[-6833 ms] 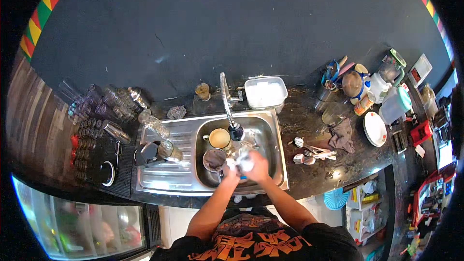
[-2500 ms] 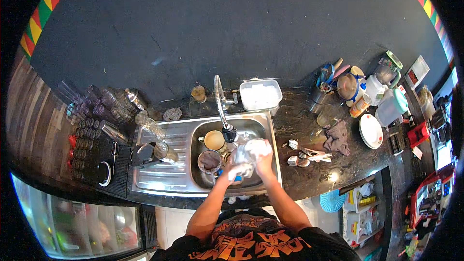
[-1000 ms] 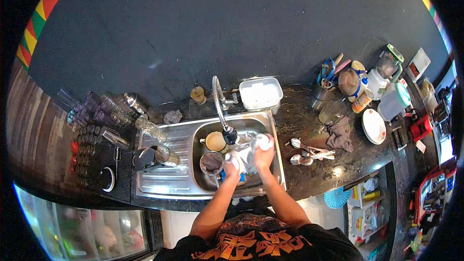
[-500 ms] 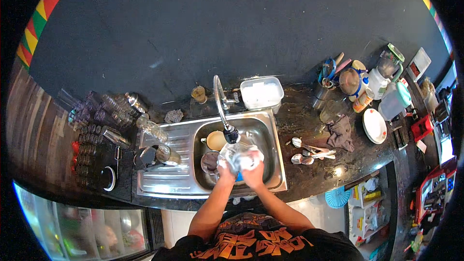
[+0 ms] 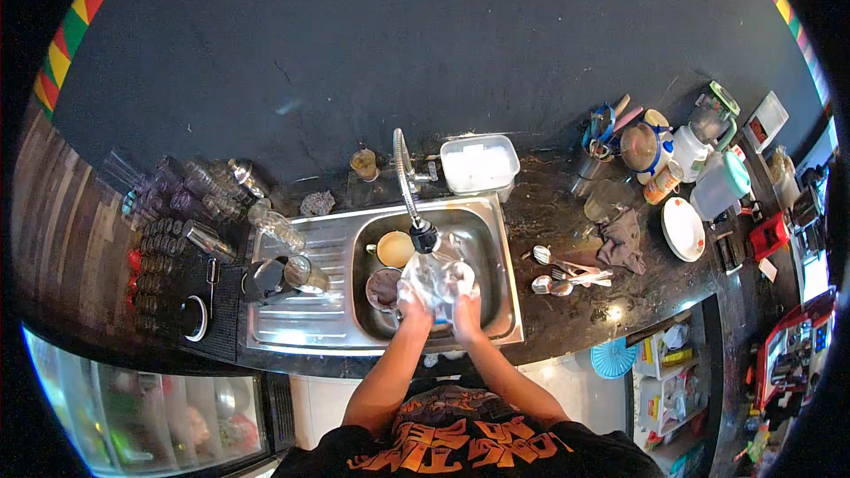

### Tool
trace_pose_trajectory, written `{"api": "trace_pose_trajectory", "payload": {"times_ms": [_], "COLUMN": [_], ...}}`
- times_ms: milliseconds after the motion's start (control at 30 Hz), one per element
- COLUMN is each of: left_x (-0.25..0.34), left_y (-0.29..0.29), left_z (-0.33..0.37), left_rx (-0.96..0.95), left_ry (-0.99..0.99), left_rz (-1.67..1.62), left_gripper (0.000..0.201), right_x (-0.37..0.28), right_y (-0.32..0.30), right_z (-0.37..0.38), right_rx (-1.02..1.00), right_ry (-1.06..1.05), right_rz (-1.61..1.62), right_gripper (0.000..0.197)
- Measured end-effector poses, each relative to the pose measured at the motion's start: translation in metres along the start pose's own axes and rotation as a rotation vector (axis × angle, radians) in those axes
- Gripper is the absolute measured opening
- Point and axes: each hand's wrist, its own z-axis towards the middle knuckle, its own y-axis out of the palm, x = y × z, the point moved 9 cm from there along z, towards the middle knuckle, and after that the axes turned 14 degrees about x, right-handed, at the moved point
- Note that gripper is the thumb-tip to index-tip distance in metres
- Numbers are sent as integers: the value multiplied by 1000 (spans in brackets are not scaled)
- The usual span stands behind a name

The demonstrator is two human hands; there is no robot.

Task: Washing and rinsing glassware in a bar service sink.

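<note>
Both my hands are over the sink [image 5: 506,301], below the spout of the flexible tap [image 5: 424,237]. My left hand [image 5: 413,304] is closed on the left side of a shiny, clear-and-white foamy vessel [image 5: 436,276]; blur and suds hide its exact kind. My right hand [image 5: 465,314] grips the right side of it, where a pale round rim shows. Left of my hands, a cream mug [image 5: 395,250] rests in the basin. In front of it sits a round vessel [image 5: 383,289] with dark contents or a dark inside.
On the ribbed drainboard [image 5: 332,314] stand a glass jug [image 5: 305,274] and a dark-lidded container [image 5: 265,280]. Glasses crowd the counter's left end. Spoons and forks [image 5: 571,279], a dark cloth [image 5: 622,241] and white plates [image 5: 683,228] lie right. A clear tub [image 5: 479,164] is behind the sink.
My hands have shifted slightly within the basin, still together on the foamy vessel, and its pale rim shows more clearly. The view has tilted a little; the mug and round vessel stay put.
</note>
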Motion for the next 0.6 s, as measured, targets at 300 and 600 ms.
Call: {"api": "trace_pose_trajectory", "payload": {"times_ms": [300, 600], "left_x": [8, 2], "left_y": [34, -56], "left_z": [-15, 20], "left_rx": [-76, 219], "left_ry": [78, 214], "left_rz": [36, 127], "left_gripper": [35, 30], "right_x": [44, 5], "right_y": [32, -14], "right_z": [22, 39], "right_rx": [136, 26], "right_ry": [785, 243], "right_rz": [896, 379], "right_gripper": [25, 27]}}
